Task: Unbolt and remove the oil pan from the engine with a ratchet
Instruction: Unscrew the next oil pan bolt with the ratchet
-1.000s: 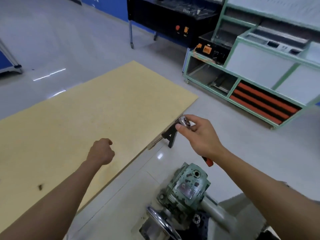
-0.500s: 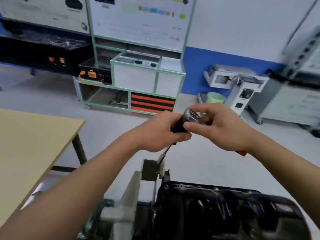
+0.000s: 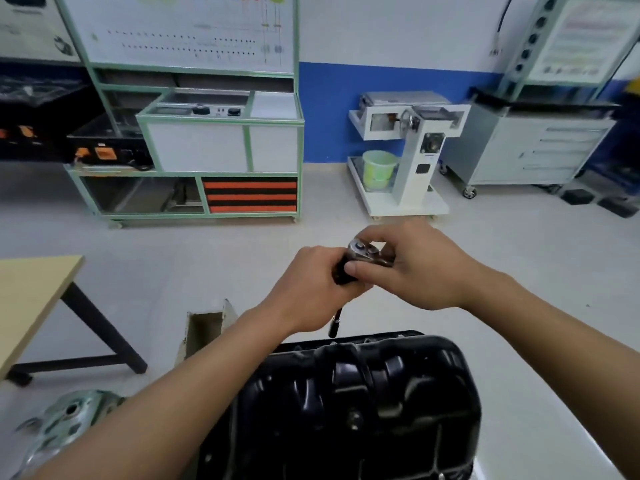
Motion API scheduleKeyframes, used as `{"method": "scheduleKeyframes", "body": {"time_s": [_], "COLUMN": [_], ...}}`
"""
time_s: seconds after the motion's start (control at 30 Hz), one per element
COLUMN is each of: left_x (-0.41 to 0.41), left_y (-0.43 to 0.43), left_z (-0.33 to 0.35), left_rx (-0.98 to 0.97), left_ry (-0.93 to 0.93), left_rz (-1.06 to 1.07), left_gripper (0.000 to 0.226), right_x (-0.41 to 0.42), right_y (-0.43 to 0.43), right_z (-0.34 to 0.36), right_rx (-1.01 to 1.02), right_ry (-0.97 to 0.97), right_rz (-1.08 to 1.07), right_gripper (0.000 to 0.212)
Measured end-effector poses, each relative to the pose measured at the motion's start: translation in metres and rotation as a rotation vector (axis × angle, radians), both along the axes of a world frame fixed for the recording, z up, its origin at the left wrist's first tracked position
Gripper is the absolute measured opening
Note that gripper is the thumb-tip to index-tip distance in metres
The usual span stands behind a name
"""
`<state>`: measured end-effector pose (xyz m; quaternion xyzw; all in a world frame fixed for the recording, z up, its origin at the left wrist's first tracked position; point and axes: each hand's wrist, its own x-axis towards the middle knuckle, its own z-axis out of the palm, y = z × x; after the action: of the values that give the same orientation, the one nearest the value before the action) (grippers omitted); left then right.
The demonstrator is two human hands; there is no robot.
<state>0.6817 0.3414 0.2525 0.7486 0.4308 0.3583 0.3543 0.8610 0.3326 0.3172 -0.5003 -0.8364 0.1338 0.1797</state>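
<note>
Gripping the ratchet (image 3: 369, 255), left hand (image 3: 313, 289) and right hand (image 3: 420, 271) both curled round it; I reckon the oil pan (image 3: 363, 393) job's barely started.

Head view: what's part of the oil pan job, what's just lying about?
In the job: ratchet, held by left hand and right hand; its extension bar; black oil pan.
Lying about: wooden table, green bucket, grey drawer cabinet, green-framed bench.
</note>
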Motion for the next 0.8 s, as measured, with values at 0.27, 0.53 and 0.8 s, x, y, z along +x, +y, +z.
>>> {"method": "scheduleKeyframes", "body": {"time_s": [0.27,0.53,0.8], "left_x": [0.012,0.015,0.021], "left_y": [-0.015,-0.029,-0.037], "left_z": [-0.021,-0.029,-0.039], "left_rx": [-0.05,-0.02,0.055], "left_ry": [-0.034,-0.046,-0.096], "left_rz": [0.066,0.145,0.271], "left_gripper": [0.02,0.025,0.02], "right_x": [0.009,0.005,-0.006], "right_y": [-0.004,-0.014,-0.039], "right_z": [-0.018,-0.024,-0.02], "right_rx": [-0.002,0.021,-0.057], "right_ry": [-0.021,-0.025,0.02], "right_rz": [0.045,0.038,-0.023], "right_gripper": [0.018,0.023,0.017]}}
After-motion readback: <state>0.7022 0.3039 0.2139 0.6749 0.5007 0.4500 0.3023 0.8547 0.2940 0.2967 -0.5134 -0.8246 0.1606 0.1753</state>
